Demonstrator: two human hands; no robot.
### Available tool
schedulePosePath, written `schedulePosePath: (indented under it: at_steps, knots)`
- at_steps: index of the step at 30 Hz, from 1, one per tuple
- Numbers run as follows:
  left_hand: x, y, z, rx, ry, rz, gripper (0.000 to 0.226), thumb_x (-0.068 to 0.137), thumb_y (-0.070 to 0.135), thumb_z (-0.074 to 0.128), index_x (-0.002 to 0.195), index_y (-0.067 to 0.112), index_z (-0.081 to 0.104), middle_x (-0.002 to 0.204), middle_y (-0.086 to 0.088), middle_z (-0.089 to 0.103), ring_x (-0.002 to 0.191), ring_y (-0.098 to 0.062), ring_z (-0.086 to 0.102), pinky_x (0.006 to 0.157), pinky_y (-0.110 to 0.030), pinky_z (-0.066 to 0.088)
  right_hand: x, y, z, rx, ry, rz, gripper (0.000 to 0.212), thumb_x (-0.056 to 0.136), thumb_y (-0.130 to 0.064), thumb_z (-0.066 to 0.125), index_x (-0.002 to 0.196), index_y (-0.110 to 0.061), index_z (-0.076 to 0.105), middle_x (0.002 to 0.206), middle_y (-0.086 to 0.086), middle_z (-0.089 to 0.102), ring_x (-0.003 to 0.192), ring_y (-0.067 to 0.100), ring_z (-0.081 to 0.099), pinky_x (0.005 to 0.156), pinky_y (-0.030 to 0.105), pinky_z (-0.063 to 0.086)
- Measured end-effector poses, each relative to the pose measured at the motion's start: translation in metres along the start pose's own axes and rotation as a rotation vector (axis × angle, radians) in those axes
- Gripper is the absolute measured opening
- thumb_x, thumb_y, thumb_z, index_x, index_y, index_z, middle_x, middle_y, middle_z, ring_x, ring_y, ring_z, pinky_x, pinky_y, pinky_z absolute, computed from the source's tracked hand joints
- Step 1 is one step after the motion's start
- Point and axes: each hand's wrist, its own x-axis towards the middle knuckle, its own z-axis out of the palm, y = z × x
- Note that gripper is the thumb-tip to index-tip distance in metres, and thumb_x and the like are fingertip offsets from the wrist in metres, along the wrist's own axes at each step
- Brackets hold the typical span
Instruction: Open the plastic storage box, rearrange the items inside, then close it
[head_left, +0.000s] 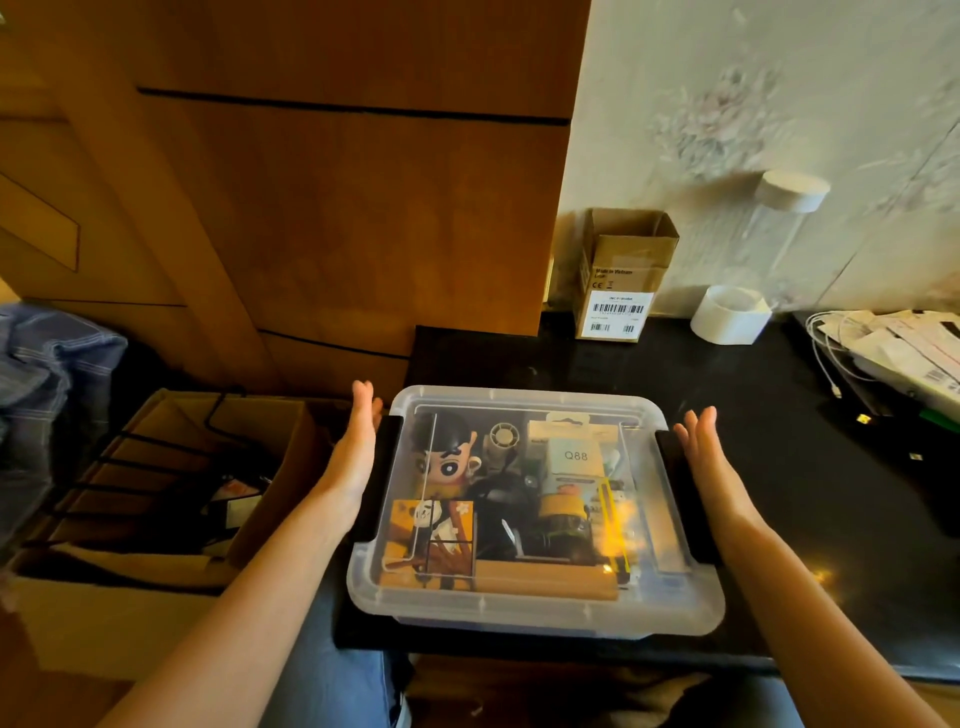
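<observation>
A clear plastic storage box with its lid on stands at the near left corner of a black table. Black latches sit on its left side and right side. Through the lid I see a cartoon figure, a white Q88 pack, a panda card, a wooden piece and several dark items. My left hand lies flat against the left latch, fingers straight. My right hand is held flat just beside the right latch, fingers straight.
A small cardboard box, a white tape roll and a clear bottle with a cork lid stand at the back by the wall. Papers and a white cable lie at the right. An open carton sits left of the table.
</observation>
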Motion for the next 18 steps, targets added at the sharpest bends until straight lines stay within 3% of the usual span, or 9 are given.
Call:
schedulePosePath:
  at_steps: [7, 10, 13, 15, 16, 18]
  knots:
    - [-0.01, 0.005, 0.003, 0.12, 0.02, -0.026, 0.071, 0.088, 0.07, 0.014, 0.15, 0.034, 0.019, 0.157, 0.003, 0.02, 0.144, -0.021, 0.017, 0.115, -0.046, 0.01, -0.005, -0.009, 0.001, -0.003, -0.059, 0.144, 0.073, 0.085, -0.072, 0.019, 0.145, -0.03, 0.028, 0.151, -0.006, 0.029, 0.139, 0.017, 0.026, 0.113, 0.036, 0.014]
    - [-0.016, 0.007, 0.002, 0.13, 0.006, 0.001, 0.065, 0.091, 0.066, 0.014, 0.146, 0.035, 0.029, 0.156, 0.001, 0.024, 0.143, -0.023, 0.02, 0.115, -0.047, 0.012, -0.01, -0.009, -0.002, 0.035, -0.073, 0.116, 0.068, 0.088, -0.069, 0.021, 0.144, -0.031, 0.029, 0.152, -0.006, 0.027, 0.14, 0.017, 0.023, 0.114, 0.037, 0.011]
    - [-0.023, 0.007, -0.002, 0.142, 0.011, -0.024, 0.06, 0.093, 0.065, 0.017, 0.142, 0.036, 0.037, 0.154, -0.003, 0.028, 0.142, -0.026, 0.024, 0.114, -0.049, 0.016, -0.018, -0.005, -0.007, 0.092, -0.051, 0.093, 0.06, 0.092, -0.061, 0.028, 0.141, -0.028, 0.036, 0.148, -0.002, 0.035, 0.138, 0.02, 0.029, 0.113, 0.039, 0.019]
    - [-0.027, 0.008, -0.006, 0.112, 0.005, -0.012, 0.058, 0.094, 0.063, 0.021, 0.14, 0.035, 0.04, 0.152, -0.003, 0.033, 0.139, -0.025, 0.03, 0.114, -0.049, 0.022, -0.023, -0.003, -0.011, 0.132, -0.023, 0.081, 0.05, 0.094, -0.05, 0.036, 0.134, -0.022, 0.049, 0.137, 0.002, 0.049, 0.128, 0.023, 0.044, 0.104, 0.039, 0.034]
    - [-0.027, 0.003, -0.011, 0.075, 0.008, 0.011, 0.056, 0.095, 0.061, 0.023, 0.14, 0.034, 0.041, 0.15, -0.003, 0.037, 0.136, -0.024, 0.035, 0.113, -0.049, 0.026, -0.026, 0.003, -0.015, 0.166, -0.006, 0.054, 0.041, 0.095, -0.043, 0.043, 0.124, -0.018, 0.057, 0.127, 0.005, 0.057, 0.117, 0.023, 0.053, 0.094, 0.035, 0.044]
    - [-0.029, -0.003, -0.02, -0.05, 0.057, 0.011, 0.051, 0.098, 0.055, 0.027, 0.139, 0.029, 0.043, 0.143, -0.003, 0.047, 0.123, -0.02, 0.049, 0.105, -0.043, 0.036, -0.036, 0.013, -0.025, 0.231, 0.108, -0.006, 0.02, 0.093, -0.026, 0.052, 0.103, -0.015, 0.066, 0.106, 0.01, 0.066, 0.094, 0.019, 0.063, 0.073, 0.027, 0.049]
